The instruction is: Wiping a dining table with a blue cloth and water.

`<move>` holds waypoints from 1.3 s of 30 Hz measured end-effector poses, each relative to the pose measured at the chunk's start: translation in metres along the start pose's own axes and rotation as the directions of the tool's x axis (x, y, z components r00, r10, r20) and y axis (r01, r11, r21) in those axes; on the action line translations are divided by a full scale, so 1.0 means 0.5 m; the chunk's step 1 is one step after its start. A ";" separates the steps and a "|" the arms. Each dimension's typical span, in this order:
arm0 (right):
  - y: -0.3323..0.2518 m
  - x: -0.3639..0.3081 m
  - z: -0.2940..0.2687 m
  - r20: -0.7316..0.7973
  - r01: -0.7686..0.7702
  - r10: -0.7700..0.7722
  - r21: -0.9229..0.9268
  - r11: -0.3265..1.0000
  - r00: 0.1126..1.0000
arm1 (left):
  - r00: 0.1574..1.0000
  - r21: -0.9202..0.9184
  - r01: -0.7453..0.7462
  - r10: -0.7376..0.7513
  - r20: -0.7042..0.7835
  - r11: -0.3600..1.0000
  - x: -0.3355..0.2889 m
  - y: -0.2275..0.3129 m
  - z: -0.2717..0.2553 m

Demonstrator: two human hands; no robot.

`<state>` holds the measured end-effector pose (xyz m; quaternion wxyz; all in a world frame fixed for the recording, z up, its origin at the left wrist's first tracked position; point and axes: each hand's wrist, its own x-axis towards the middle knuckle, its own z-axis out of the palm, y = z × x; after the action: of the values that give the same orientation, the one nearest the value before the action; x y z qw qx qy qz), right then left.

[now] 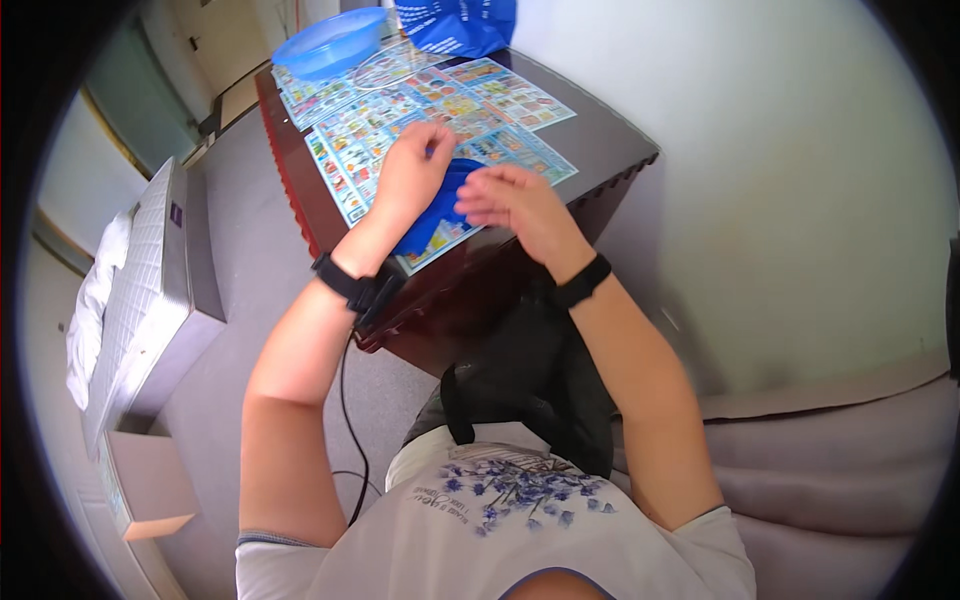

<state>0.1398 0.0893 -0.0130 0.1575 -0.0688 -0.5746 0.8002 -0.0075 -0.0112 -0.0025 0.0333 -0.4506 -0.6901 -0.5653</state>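
A dark blue piece, perhaps cloth or a flat bag (436, 218), lies on the near end of the printed sheets on the table; its exact kind is hard to tell. My left hand (412, 172) is over its left side with the fingers curled in; whether they hold anything is hidden. To its right my right hand (522, 212) hovers by the blue piece's right edge, slightly blurred, fingers stretched out and nothing seen in them. Both wrists wear black bands.
Colourful printed sheets (400, 115) cover much of the dark table (610, 135). Toward the far end stand a translucent blue basin (325, 50) and a blue bag (460, 25). A white wall (760, 150) runs along the right. A mattress (150, 290) is at far left; a black cable (345, 410) hangs down.
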 end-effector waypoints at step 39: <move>-0.194 0.155 -0.064 -0.064 0.340 -0.567 -0.743 0.576 0.821 | 0.575 -0.581 0.814 0.173 0.800 -0.018 -0.236 0.240 0.250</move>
<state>0.0931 0.1715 0.0731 0.4048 -0.0905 -0.8016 0.4305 0.1993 0.0156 -0.0228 -0.6883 -0.3139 -0.1701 -0.6314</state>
